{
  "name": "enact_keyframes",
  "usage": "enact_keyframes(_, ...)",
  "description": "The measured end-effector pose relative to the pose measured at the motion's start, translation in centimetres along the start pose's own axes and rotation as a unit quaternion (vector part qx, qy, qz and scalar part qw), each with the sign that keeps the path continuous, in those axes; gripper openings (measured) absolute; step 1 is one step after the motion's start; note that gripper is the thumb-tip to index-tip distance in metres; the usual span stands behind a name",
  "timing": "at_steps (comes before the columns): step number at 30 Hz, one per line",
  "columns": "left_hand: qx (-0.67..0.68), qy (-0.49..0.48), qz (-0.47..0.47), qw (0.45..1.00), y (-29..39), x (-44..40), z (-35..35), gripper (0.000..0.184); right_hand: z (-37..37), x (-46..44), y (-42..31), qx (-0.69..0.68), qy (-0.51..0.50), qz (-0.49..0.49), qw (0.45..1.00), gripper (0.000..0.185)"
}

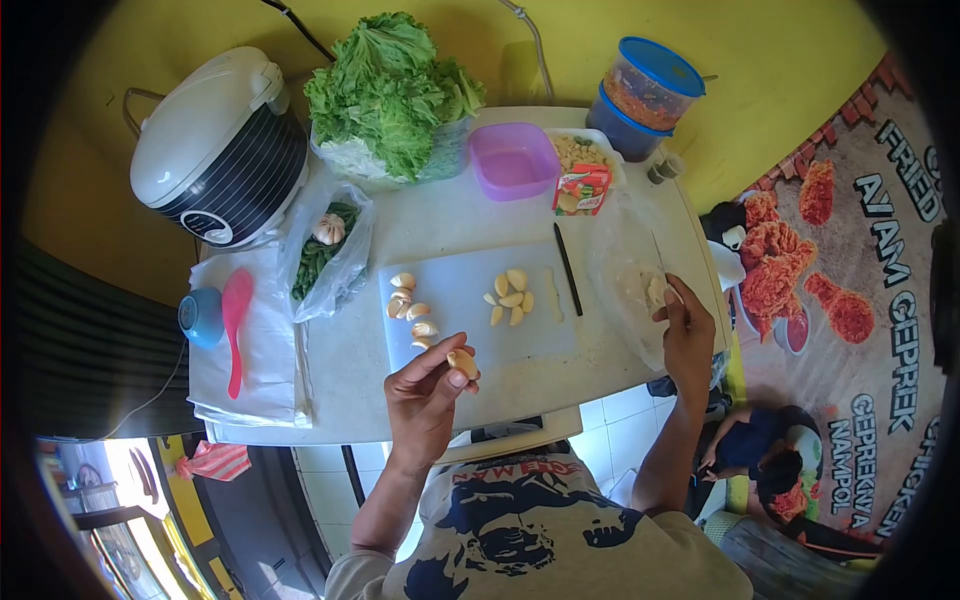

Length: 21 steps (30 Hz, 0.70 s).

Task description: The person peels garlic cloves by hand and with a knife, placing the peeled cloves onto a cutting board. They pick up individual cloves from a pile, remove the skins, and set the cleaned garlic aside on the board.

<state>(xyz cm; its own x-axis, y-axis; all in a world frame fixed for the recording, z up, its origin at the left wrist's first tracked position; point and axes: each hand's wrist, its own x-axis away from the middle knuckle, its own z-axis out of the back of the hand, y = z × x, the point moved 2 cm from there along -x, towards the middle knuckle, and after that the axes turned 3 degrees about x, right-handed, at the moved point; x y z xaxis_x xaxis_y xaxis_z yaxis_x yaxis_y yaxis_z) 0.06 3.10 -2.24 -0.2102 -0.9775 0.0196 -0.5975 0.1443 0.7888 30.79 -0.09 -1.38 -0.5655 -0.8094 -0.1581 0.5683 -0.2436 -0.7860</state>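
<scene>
My left hand (425,395) pinches a garlic clove (462,363) with some brown skin on it, above the front edge of the white cutting board (460,270). My right hand (688,330) is closed at the right, over a clear plastic bag (628,265) with pale peelings in it. From its fingers a thin blade, seemingly a knife (659,254), points away from me; its handle is hidden. On the board's left lie several unpeeled garlic cloves (400,308). Several peeled cloves (515,300) are grouped right of the middle.
A slim black stick (567,268) lies at the board's right edge. Behind stand a rice cooker (220,150), lettuce (395,95), a purple tub (513,162) and blue-lidded containers (650,95). At left are a greens bag (328,250) and pink rice paddle (236,325). Another person (755,450) sits at lower right.
</scene>
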Motion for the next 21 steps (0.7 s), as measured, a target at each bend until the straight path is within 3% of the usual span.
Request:
enact_keyframes(3,-0.001,-0.022,-0.013,1.0,0.1,-0.1,0.0,0.031,0.2,0.0,-1.4,0.039,-0.024,-0.079,0.996,0.029)
enact_keyframes(5,0.015,0.015,0.013,1.0,0.2,0.1,-0.3,0.031,0.2,0.1,-2.2,0.026,-0.02,-0.122,0.992,0.028)
enact_keyframes(6,0.015,0.016,0.012,1.0,0.3,0.1,-0.3,0.031,0.1,0.1,-2.0,0.025,-0.021,-0.121,0.992,0.028)
enact_keyframes(8,0.013,0.012,0.009,1.0,0.4,0.1,-0.2,0.028,-0.1,0.0,-1.3,0.002,-0.002,-0.014,1.0,0.028)
enact_keyframes(15,-0.029,0.024,-0.011,0.999,0.5,0.1,0.1,0.026,-0.4,-0.4,0.1,0.091,-0.034,-0.039,0.994,0.032)
enact_keyframes(17,-0.056,0.045,-0.023,0.997,0.5,0.1,-0.1,0.028,-0.5,0.0,-1.0,0.018,0.002,-0.017,1.0,0.034)
enact_keyframes(21,-0.085,0.035,-0.043,0.995,0.7,0.3,0.1,0.027,-0.2,1.3,-5.4,-0.086,-0.037,-0.041,0.995,0.038)
